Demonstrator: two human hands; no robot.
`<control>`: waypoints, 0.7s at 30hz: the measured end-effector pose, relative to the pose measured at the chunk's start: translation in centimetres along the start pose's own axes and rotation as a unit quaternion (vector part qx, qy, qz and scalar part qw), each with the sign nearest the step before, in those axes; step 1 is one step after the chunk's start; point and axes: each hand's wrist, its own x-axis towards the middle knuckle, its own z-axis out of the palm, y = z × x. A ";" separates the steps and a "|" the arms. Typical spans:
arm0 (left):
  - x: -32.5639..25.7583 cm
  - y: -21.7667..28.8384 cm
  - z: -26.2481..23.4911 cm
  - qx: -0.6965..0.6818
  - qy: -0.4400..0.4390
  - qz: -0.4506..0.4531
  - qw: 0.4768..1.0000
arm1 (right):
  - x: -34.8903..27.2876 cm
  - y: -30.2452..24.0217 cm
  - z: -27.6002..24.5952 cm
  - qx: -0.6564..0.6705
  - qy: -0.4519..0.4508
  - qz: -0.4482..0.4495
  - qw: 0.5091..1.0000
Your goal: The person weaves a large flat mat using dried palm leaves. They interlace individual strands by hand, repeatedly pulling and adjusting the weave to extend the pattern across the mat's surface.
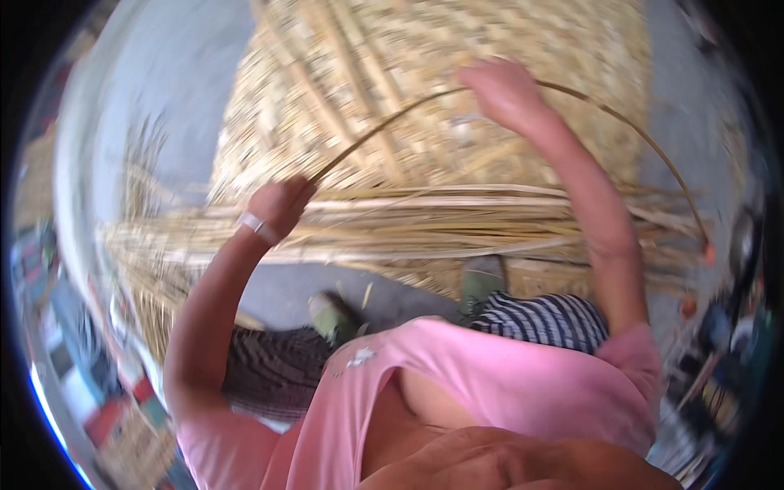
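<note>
In the head view, the left hand [282, 206], toward ten o'clock, has its fingers clamped on a thin brown strip [604, 107]; a pale wristband [258, 228] circles that wrist. The right hand [504, 91], at one o'clock, has its fingers closed round the strip too (it arches through twelve, down toward three). Below it lie a woven mat [523, 159] and loose strips [433, 220].

Floor [175, 73]: grey, upper left and upper right | left: pale curved band [69, 163], material unclear | lower left: blue, white and red clutter [82, 367], blurred; blue-white light streak [55, 433] at rim | lower right: dark mixed clutter [723, 384], indistinct
</note>
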 end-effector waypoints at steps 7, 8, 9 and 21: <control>-1.4 1.1 -1.7 -0.227 -0.056 -0.091 0.968 | 2.4 2.8 2.8 -0.043 -0.093 0.094 0.990; -0.8 0.2 -2.9 -0.231 -0.039 -0.121 0.965 | 1.4 3.3 3.5 -0.030 -0.128 0.110 0.985; -0.3 -1.6 -4.2 -0.189 -0.022 -0.145 0.971 | 0.3 3.7 4.4 -0.026 -0.123 0.133 0.983; -2.0 -9.3 -6.3 0.054 0.046 -0.045 0.996 | -0.3 3.1 -2.2 -0.037 -0.005 0.194 0.980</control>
